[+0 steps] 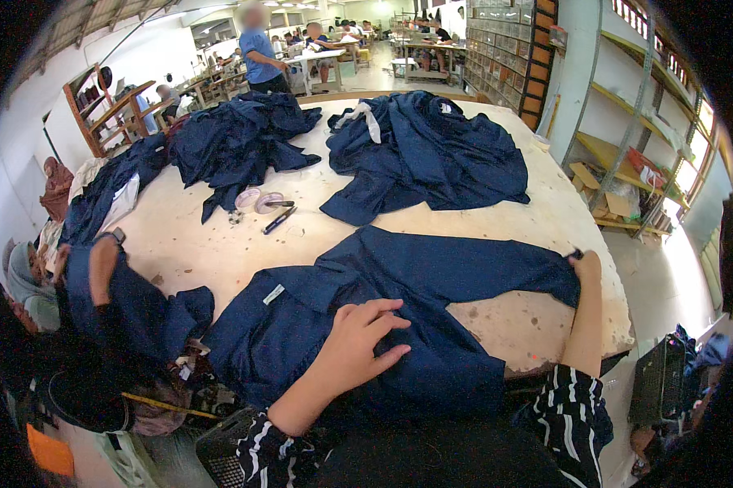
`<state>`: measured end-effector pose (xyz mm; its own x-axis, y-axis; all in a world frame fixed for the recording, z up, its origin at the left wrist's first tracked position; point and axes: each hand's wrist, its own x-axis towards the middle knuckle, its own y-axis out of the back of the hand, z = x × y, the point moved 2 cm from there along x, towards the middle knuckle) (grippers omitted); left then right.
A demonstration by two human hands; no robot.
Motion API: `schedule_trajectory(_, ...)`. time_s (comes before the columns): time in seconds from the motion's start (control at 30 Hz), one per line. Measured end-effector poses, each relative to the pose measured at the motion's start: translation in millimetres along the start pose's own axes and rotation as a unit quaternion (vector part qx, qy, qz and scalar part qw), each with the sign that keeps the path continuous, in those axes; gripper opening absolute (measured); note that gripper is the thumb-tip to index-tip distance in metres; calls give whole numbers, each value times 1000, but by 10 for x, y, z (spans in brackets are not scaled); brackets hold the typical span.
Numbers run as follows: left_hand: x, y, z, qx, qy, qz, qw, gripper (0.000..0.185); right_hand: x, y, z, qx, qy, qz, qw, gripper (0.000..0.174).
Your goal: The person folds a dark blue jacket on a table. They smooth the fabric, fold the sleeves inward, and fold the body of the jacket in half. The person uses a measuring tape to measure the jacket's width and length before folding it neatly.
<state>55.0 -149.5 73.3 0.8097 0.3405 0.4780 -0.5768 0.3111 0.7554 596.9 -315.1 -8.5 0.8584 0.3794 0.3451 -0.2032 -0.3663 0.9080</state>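
Observation:
A navy blue garment (403,268) lies spread before me, one sleeve (512,268) stretched out to the right. Over the body of the garment is my left hand (369,335), fingers apart and holding nothing; whether it touches the cloth I cannot tell. My right hand (586,268) grips the end of that sleeve near the table's right edge. A small dark bit shows at its fingertips, too small to identify. A white label (273,294) bearing writing sits on the left part of the garment.
Heaped navy garments (238,140) and another pile (427,152) lie farther back on the pale table (201,256). Tape rolls (269,202) and a pen (280,220) rest between. At left, a co-worker's hand (103,262) holds navy cloth. Metal shelves (622,152) stand right.

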Motion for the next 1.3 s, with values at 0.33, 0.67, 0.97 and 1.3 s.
schedule_trajectory(0.33, 218, 109, 255, -6, -106, 94, 990, 50, -2496, 1836, -2511, 316, 570, -193, 734, 27)
schedule_trajectory(0.67, 32, -98, -244, -299, 111, 62, 946, 8, -2211, 1332, -2152, 470, 322, -272, 775, 13)
schedule_trajectory(0.97, 61, -538, -376, -594, 320, 185, 715, 26, -2024, 1245, -1970, 479, 116, -266, 828, 23)
schedule_trajectory(1.3, 174, -629, -220, -611, 345, 168, 692, 33, -2324, 1436, -2418, 410, 312, -348, 783, 33)
